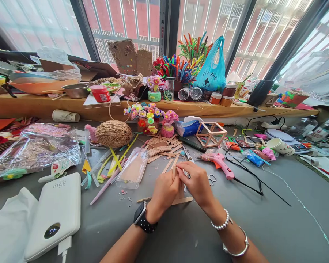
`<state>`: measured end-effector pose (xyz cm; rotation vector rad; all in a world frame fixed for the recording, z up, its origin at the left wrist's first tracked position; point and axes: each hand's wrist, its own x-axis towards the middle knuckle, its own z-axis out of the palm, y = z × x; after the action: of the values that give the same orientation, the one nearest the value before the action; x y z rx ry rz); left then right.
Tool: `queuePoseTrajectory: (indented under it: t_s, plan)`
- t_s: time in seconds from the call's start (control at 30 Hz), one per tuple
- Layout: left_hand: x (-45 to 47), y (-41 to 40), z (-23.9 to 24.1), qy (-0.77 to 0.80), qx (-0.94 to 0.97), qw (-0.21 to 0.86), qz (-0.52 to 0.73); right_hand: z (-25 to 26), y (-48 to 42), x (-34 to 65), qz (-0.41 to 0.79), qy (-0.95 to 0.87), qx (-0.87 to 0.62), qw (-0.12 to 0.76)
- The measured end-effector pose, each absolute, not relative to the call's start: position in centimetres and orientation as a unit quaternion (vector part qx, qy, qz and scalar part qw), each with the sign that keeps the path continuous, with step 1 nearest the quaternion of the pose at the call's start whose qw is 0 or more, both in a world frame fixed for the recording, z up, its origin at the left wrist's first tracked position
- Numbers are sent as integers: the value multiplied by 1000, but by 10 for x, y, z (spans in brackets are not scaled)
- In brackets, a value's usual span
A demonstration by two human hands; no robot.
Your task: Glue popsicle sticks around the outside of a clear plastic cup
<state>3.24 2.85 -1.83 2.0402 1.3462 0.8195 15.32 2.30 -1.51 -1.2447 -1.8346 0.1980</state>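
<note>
My left hand is closed around a small piece built of wooden craft sticks, with one stick lying crosswise at its near end. My right hand pinches at the top of the same piece, fingertips meeting those of the left. The exact grip point is hidden behind the fingers. Just beyond lie loose craft sticks in a heap. Scissors rest partly behind my right hand. A pink glue gun lies to the right, its nozzle toward the hands.
A cube frame of sticks stands behind the glue gun. Left of the hands are a clear plastic box, a ball of twine and a white power bank. A black cord runs along the right. Behind is a crowded ledge.
</note>
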Motion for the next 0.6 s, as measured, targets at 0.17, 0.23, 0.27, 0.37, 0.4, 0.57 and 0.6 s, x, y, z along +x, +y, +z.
queuePoseTrajectory:
  t_s: [0.17,0.23,0.27,0.37,0.4,0.57,0.6]
  plan:
    - [34,29,-19,494,760,285,312,-13,22,151,102,-721,-512,456]
    - [34,28,-19,489,762,286,315,-12,21,151,107,-712,-523,456]
    - [34,28,-19,487,764,281,318,-12,20,150,106,-708,-528,456]
    - [34,26,-19,476,775,250,331,-12,20,150,93,-703,-533,461]
    - [34,26,-18,472,780,237,335,-11,20,150,90,-705,-528,465]
    - [32,22,-16,460,795,139,369,1,16,152,99,-721,-463,506]
    - [32,23,-16,456,793,115,387,4,15,152,88,-720,-460,513]
